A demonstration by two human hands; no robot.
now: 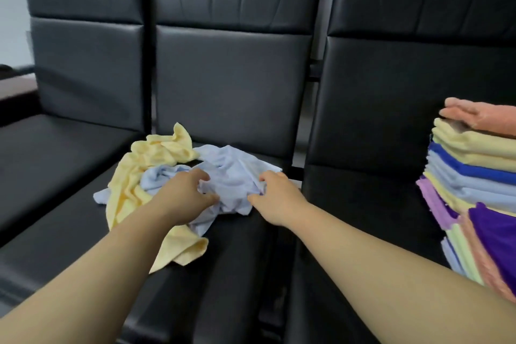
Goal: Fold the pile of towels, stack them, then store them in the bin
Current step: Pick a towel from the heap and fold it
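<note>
Crumpled pale-blue cloth towel (pixel 234 176): on middle black leather chair seat (pixel 237 260), overlapping crumpled yellow towel (pixel 156 153). Left hand (pixel 184 198): fingers curled, clamped on the blue towel. Right hand (pixel 279 198): fingers seemingly pinching its right edge; blurred. Multicoloured stack of folded towels (pixel 472 173): right-hand seat.
</note>
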